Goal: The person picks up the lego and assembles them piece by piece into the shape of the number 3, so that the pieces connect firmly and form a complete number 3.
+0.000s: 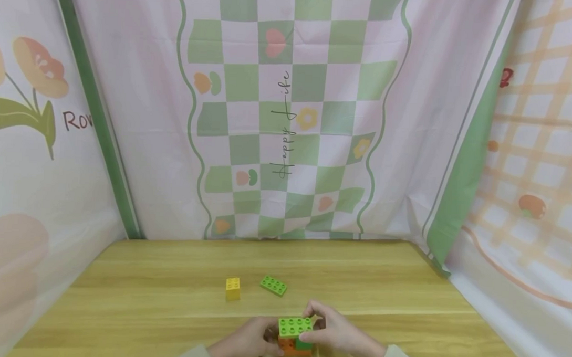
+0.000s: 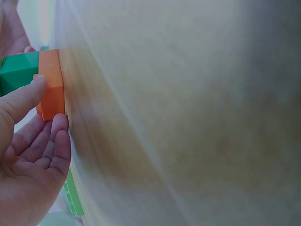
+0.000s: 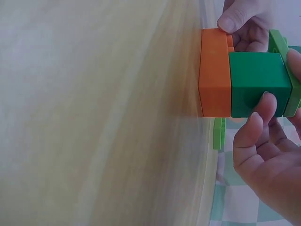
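A: What's around the work, from the head view?
B: A wood-grain tabletop (image 1: pixel 168 290) with a printed curtain (image 1: pixel 308 84) behind it. A yellow brick (image 1: pixel 232 289) and a loose light green plate (image 1: pixel 273 286) lie beyond the stack (image 1: pixel 292 328).
A: Anything blocking the stack?
B: The hands do, partly. The left hand (image 1: pixel 252 339) grips its left side; the right hand (image 1: pixel 337 332) pinches its right, fingers closed in around the top plate (image 1: pixel 287 328). It's at the near side of the tabletop.
A: And the left wrist view?
B: The left hand's thumb and curled fingers hold one end of the glossy orange brick (image 2: pixel 52 94), the stack's bottom layer. The loose plate shows below that hand.
A: The right wrist view?
B: A smooth dark green block (image 3: pixel 259 77) sits between the orange brick and the top plate. A fingertip of the right hand touches it.
A: Count them?
B: Two light green plates, eight studs apiece; one yellow brick with four studs; one orange; one dark green. Two hands.
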Demonstrator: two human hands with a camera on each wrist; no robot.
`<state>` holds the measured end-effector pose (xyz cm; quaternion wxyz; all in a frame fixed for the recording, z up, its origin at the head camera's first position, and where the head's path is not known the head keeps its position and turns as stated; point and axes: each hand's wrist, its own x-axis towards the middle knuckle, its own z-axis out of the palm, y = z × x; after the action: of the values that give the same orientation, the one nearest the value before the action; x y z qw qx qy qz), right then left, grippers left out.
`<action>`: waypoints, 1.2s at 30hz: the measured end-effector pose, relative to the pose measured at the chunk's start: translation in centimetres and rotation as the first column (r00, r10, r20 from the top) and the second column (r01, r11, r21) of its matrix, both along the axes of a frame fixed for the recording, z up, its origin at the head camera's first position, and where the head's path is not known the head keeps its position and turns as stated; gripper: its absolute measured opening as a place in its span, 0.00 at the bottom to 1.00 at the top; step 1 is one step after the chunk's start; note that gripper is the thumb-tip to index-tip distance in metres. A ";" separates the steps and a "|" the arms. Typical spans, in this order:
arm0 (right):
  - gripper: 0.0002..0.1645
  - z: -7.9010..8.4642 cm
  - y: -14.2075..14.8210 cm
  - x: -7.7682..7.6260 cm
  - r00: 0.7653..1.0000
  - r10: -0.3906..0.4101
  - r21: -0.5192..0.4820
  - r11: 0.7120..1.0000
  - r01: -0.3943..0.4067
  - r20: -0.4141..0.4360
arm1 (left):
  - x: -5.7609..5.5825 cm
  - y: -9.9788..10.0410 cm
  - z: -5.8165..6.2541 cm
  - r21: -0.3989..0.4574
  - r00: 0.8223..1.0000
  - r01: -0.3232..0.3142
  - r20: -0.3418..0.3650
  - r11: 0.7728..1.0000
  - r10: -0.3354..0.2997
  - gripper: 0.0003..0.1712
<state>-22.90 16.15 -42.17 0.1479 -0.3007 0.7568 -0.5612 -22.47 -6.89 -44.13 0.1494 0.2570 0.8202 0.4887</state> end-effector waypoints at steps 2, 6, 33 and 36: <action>0.15 -0.1 0.0 0.0 1.000 0.006 -0.003 1.000 -0.006 0.004 | 0.0 0.0 -0.1 0.000 1.000 0.000 -0.004 1.000 0.000 0.19; 0.15 -0.3 0.0 0.0 1.000 0.012 -0.010 1.000 -0.012 0.012 | 0.0 0.0 -0.2 0.005 1.000 -0.005 -0.002 1.000 0.005 0.18; 0.14 -0.2 0.4 -0.1 0.990 0.089 -0.040 0.996 -0.085 0.110 | -0.3 -0.1 -0.3 0.002 1.000 0.001 0.030 1.000 -0.001 0.19; 0.14 -0.3 0.5 0.0 0.990 0.085 -0.057 0.995 -0.078 0.112 | -0.2 0.0 -0.3 -0.012 1.000 -0.007 0.019 1.000 0.007 0.18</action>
<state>-22.94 16.63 -42.50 0.2060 -0.3025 0.7190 -0.5908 -22.67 -6.94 -44.47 0.1571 0.2488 0.8224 0.4870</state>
